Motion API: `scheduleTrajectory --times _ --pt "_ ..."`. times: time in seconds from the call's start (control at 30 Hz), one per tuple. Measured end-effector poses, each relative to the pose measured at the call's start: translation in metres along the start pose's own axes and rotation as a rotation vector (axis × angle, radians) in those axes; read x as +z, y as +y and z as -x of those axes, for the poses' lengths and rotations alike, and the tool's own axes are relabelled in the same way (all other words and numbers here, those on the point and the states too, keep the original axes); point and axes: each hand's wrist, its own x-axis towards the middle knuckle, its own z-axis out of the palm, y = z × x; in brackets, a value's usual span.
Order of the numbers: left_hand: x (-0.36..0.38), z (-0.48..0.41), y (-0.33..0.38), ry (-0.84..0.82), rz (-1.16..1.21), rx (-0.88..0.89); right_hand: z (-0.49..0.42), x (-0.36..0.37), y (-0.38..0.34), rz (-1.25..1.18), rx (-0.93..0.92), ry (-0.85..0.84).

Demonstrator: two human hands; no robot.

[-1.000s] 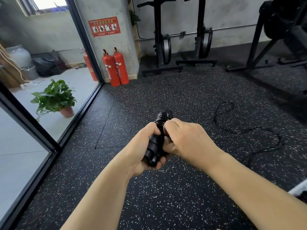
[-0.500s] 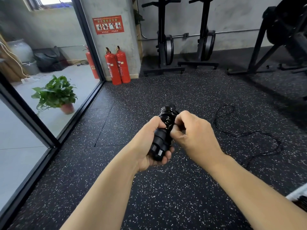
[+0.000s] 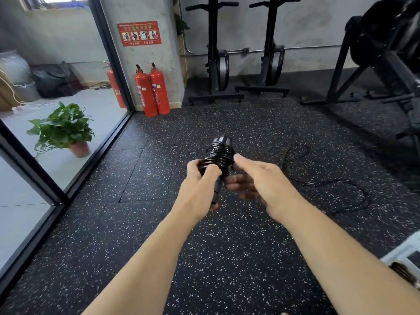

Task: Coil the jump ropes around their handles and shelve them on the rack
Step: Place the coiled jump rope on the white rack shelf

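Mid-frame, the fingers point(image 3: 211, 172) of the left hand point(image 3: 200, 187) curl tightly round the handles point(image 3: 217, 189) of a coiled jump rope point(image 3: 219, 153), its black turns stacked above the fist. Just right of it, the blurred right hand point(image 3: 261, 180) shows loosely spread fingers, apparently holding nothing. Winding looks finished. Shelving comes next, then the second rope point(image 3: 341, 185), loose on the floor point(image 3: 227, 258) at right.

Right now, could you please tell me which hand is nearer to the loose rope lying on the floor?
Right. The right hand is just left of the loose rope; the left hand is farther left, gripping the coiled jump rope.
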Motion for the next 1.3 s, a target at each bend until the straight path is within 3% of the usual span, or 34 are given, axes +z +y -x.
scheduleTrajectory --times 0.13,0.27,0.37,0.47,0.57,0.7,0.9,1.3 --pt "0.02 0.001 -0.004 0.1 -0.501 0.223 -0.001 -0.005 0.002 -0.098 0.07 0.066" --pt "0.046 0.004 -0.003 0.042 -0.624 0.316 -0.002 -0.021 0.011 -0.143 0.06 0.2" --pt "0.061 0.006 -0.003 -0.1 -0.568 0.319 0.003 -0.039 0.015 -0.161 0.075 0.302" --pt "0.071 0.008 0.001 -0.304 -0.317 0.277 0.014 -0.063 0.021 -0.19 0.105 0.385" --pt "0.083 0.007 0.007 -0.432 -0.006 0.106 0.031 -0.086 0.024 -0.269 0.141 0.433" --pt "0.117 0.02 0.019 -0.528 0.156 -0.079 0.066 -0.116 0.024 -0.312 0.119 0.493" --pt "0.171 0.072 0.038 -0.644 0.104 -0.1 0.122 -0.158 0.043 -0.221 0.111 0.604" --pt "0.283 0.101 -0.003 -0.827 -0.115 -0.395 0.162 -0.23 0.134 -0.343 0.234 0.776"
